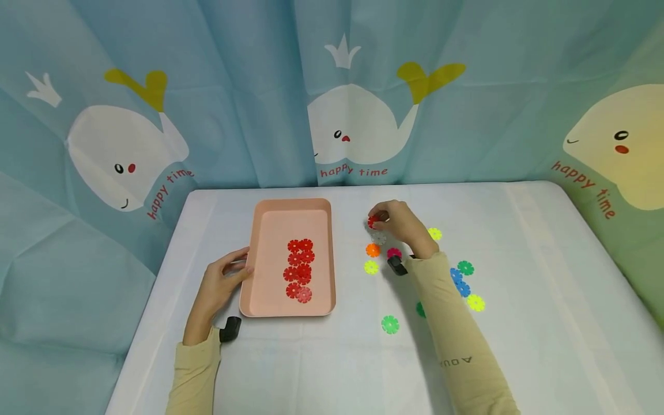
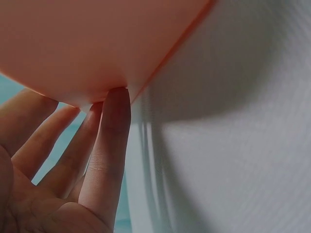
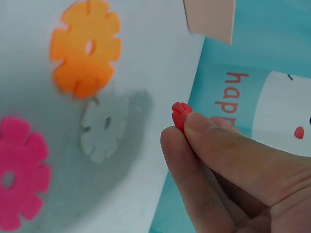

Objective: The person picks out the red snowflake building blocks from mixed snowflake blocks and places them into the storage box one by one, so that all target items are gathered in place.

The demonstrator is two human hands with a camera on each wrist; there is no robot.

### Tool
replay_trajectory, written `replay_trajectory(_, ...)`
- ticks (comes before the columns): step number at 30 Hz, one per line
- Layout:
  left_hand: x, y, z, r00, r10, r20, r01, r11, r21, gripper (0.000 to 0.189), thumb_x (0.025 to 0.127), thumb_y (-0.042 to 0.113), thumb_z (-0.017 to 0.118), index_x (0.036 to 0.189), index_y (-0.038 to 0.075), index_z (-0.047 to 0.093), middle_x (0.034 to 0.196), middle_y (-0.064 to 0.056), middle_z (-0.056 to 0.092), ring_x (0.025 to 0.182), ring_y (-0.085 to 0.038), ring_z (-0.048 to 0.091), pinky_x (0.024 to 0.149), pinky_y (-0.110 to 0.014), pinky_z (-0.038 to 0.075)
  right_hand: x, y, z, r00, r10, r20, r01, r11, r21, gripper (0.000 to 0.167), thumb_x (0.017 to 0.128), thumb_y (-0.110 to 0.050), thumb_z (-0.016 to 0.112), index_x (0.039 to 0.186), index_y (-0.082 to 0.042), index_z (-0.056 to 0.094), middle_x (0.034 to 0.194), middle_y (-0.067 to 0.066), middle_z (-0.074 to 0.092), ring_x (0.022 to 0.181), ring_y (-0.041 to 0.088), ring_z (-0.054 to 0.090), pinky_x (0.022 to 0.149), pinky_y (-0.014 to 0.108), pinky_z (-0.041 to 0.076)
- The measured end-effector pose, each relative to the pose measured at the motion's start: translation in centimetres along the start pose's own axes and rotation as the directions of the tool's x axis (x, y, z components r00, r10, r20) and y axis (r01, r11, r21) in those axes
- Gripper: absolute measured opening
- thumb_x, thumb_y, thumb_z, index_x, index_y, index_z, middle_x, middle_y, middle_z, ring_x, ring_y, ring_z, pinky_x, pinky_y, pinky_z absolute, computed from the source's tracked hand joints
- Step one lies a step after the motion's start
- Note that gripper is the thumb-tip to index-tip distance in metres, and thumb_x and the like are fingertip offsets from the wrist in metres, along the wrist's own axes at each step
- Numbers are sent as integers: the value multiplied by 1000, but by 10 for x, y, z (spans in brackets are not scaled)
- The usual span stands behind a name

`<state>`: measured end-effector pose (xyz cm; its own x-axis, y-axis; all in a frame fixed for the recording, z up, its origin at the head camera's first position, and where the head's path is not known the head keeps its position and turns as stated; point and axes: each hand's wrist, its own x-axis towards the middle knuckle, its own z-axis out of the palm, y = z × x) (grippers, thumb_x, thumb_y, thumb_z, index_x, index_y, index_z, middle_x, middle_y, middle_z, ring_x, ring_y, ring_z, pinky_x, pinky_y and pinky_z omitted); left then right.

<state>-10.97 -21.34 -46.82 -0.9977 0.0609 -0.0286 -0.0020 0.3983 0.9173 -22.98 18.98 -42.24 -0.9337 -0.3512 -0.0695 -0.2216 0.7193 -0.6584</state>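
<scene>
A red notched plastic disc [image 3: 181,114] is pinched between the thumb and forefinger of my right hand [image 1: 398,222], above the table right of the tray. Below it lies a clear disc [image 3: 104,127], with an orange disc [image 1: 373,250] and a magenta disc [image 1: 394,253] close by. My left hand [image 1: 222,282] grips the left side of a pink tray [image 1: 264,230], its thumb at the rim; the left wrist view shows several fingertips meeting the tray's edge. Inside the tray, several red discs [image 1: 294,259] lie clustered, with a paler red disc [image 1: 304,295] at the near end.
Yellow discs [image 1: 371,267], green discs [image 1: 390,324] and blue discs [image 1: 463,289] lie scattered around the right forearm, which partly covers one green disc. A white cloth covers the table [image 1: 539,276]. Behind it hangs a blue curtain [image 1: 249,104] with printed whales.
</scene>
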Motion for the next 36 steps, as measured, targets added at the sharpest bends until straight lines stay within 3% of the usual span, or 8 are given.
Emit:
replay_trajectory(8, -2, 2, -1, 1000, 2, -11, -1, 1000, 13, 51, 94, 13, 69, 141, 1, 54, 139, -21, 56, 116, -34, 62, 87, -9, 43, 2, -17, 5, 999, -12, 44, 11, 1000, 10, 19, 91, 1, 69, 109, 3, 70, 104, 17, 71, 97, 31, 65, 90, 43, 54)
replay_trajectory(16, -2, 2, -1, 1000, 5, -25, -4, 999, 33, 50, 94, 13, 70, 140, 1, 55, 138, -20, 58, 111, -19, 64, 86, -8, 43, 7, -30, 13, 997, -67, 41, 67, 998, 17, 15, 90, 3, 69, 105, 2, 71, 99, 14, 71, 95, 29, 65, 88, 42, 55)
replay_trajectory(24, -1, 0, -2, 1000, -16, -5, 17, 999, 29, 51, 94, 14, 70, 141, 3, 54, 141, -17, 57, 117, -33, 61, 87, -9, 43, 14, -43, 20, 995, -92, 42, 91, 996, 9, 15, 88, 3, 71, 103, 2, 71, 98, 14, 72, 93, 28, 67, 88, 40, 56)
replay_trajectory(36, -1, -1, -2, 1000, -21, 4, 21, 1000, 17, 53, 94, 17, 70, 143, 5, 53, 141, -17, 56, 119, -35, 60, 89, -9, 42, 22, -59, 31, 988, -147, 35, 147, 989, 21, 13, 87, 3, 72, 100, 1, 72, 94, 12, 72, 88, 25, 67, 84, 37, 56)
